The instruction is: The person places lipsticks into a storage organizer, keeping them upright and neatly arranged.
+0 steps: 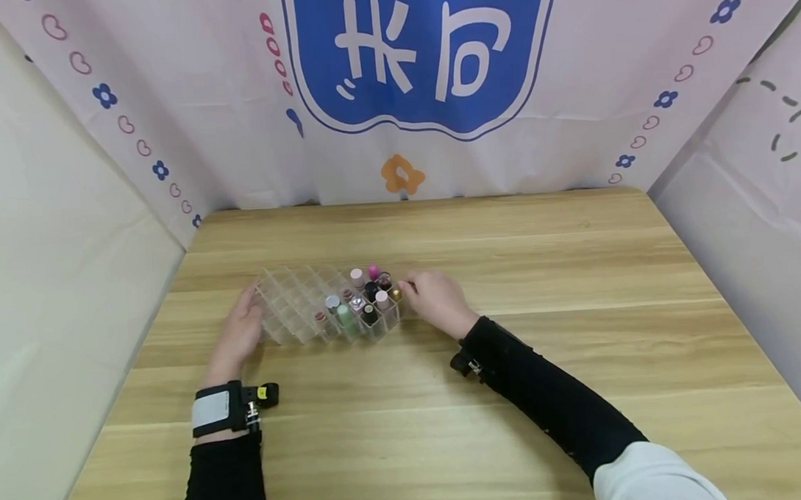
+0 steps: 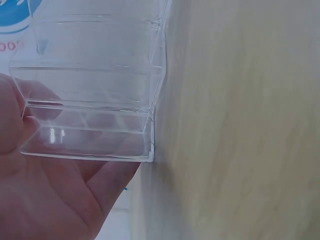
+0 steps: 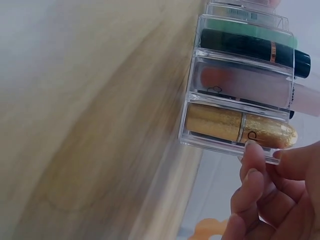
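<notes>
A clear plastic lipstick organizer point(image 1: 290, 305) with slanted compartments lies across the table, its right half filled with several lipsticks and lip gloss tubes. My left hand point(image 1: 243, 325) grips its left end, fingers spread along the outer wall; in the left wrist view the compartments there hold nothing. At the opposite end, my right hand point(image 1: 438, 300) pinches the organizer's corner rim between thumb and fingers. Right beside those fingertips, a gold glittery lipstick point(image 3: 215, 122) sits in the end compartment. Next to it are a pale pink lip gloss tube point(image 3: 250, 90) and a black tube point(image 3: 240, 45).
The wood-grain table point(image 1: 540, 252) extends around the organizer. Behind it hangs a white cloth point(image 1: 568, 126) with a blue shield print and an orange flower. Pale cloth walls point(image 1: 56, 255) rise at both sides.
</notes>
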The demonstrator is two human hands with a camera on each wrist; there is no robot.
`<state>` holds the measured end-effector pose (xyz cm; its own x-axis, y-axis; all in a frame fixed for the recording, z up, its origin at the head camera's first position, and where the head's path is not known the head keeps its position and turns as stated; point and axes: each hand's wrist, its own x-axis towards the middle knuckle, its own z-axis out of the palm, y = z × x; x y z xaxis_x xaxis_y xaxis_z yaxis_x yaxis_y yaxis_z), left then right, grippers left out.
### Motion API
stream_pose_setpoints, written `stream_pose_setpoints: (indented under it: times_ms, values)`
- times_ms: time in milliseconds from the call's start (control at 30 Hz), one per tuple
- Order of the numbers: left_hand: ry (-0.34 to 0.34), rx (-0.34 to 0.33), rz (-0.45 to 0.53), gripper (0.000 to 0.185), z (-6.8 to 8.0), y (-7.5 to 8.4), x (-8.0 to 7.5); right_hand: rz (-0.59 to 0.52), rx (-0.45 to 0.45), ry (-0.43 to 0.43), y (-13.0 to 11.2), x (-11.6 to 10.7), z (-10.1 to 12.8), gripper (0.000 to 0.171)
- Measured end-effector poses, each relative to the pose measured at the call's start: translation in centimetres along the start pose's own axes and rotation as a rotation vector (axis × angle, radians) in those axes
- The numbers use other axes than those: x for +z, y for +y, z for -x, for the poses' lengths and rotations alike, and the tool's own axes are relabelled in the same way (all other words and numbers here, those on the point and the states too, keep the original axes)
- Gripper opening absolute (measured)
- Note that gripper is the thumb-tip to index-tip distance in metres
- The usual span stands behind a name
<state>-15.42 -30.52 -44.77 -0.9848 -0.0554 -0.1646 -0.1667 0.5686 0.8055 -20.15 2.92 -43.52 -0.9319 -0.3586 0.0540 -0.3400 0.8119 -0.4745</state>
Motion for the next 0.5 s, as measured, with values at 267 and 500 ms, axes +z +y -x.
stream_pose_setpoints:
  times_ms: [267, 500]
  values:
    - [-0.007, 0.008, -0.069, 0.055, 0.2, 0.7, 0.8, -0.002, 0.015, 0.011, 0.7, -0.5, 0.7, 0.028]
    - [-0.018, 0.005, -0.068, 0.055, 0.2, 1.6, 2.0, -0.011, 0.034, 0.035, 1.7, -0.9, 1.7, 0.027]
